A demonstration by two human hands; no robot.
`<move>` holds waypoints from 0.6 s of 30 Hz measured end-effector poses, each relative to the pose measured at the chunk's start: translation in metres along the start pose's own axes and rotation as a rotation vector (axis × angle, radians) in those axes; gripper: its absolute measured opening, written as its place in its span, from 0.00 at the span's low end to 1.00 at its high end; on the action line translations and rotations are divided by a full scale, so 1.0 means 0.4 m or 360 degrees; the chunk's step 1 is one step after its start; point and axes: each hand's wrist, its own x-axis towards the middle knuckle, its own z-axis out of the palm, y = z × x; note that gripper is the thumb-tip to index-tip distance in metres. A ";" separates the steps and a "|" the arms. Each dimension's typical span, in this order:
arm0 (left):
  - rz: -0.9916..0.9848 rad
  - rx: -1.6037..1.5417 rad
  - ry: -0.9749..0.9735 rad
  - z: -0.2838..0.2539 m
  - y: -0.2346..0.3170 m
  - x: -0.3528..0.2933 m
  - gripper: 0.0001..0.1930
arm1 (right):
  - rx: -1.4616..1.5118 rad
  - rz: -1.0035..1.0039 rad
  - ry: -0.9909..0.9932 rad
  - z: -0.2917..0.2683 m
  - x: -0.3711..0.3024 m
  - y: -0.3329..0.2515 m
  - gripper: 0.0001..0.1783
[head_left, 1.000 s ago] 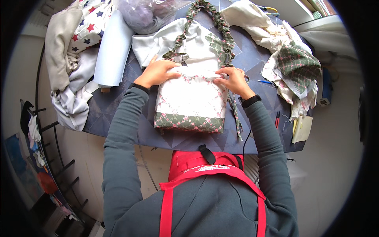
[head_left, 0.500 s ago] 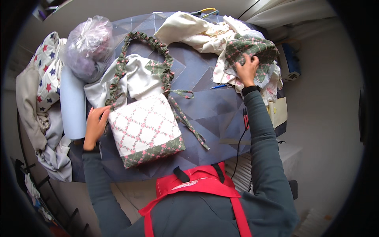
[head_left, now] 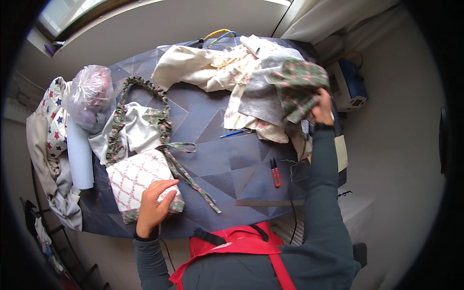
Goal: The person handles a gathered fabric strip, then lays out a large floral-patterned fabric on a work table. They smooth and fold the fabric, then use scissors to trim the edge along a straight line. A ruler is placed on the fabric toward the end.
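Note:
My right hand [head_left: 323,107] pinches the edge of a green floral fabric piece [head_left: 302,79], lifted slightly blurred over the cloth pile at the far right. Under it lie a grey cloth [head_left: 261,96] and cream floral scraps [head_left: 234,108]. My left hand [head_left: 157,205] hovers over or rests on the lower right part of a bag [head_left: 133,176], fingers extended; contact is unclear. The bag has a white body with a pink floral lattice and a green floral base. Its ruffled green strap [head_left: 164,101] loops away from me, and green floral ties [head_left: 193,183] trail right.
Red thread snips [head_left: 275,173], a blue pen [head_left: 232,134] and a flat strip [head_left: 268,203] lie on the patterned table [head_left: 227,169]. At left are a light blue roll [head_left: 79,159], a plastic bag of stuff [head_left: 92,96] and star-print cloth [head_left: 57,116]. A blue-white box [head_left: 350,87] stands right.
My right hand has lifted the green floral piece rightward, uncovering grey cloth. My left hand has moved from the bag's upper left corner to its lower right. The view has shifted.

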 end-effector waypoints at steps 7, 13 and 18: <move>-0.0179 -0.0284 0.0037 0.342 -0.023 0.251 0.15 | -0.0077 -0.0187 0.0081 -0.222 -0.263 -0.417 0.19; -0.0530 -0.0350 0.0301 0.609 -0.066 0.584 0.30 | -0.0210 -0.0089 -0.0086 -0.201 -0.217 -0.324 0.15; -0.0632 -0.0290 0.0375 0.684 -0.060 0.734 0.39 | -0.0722 0.0206 -0.0309 -0.111 -0.029 -0.120 0.13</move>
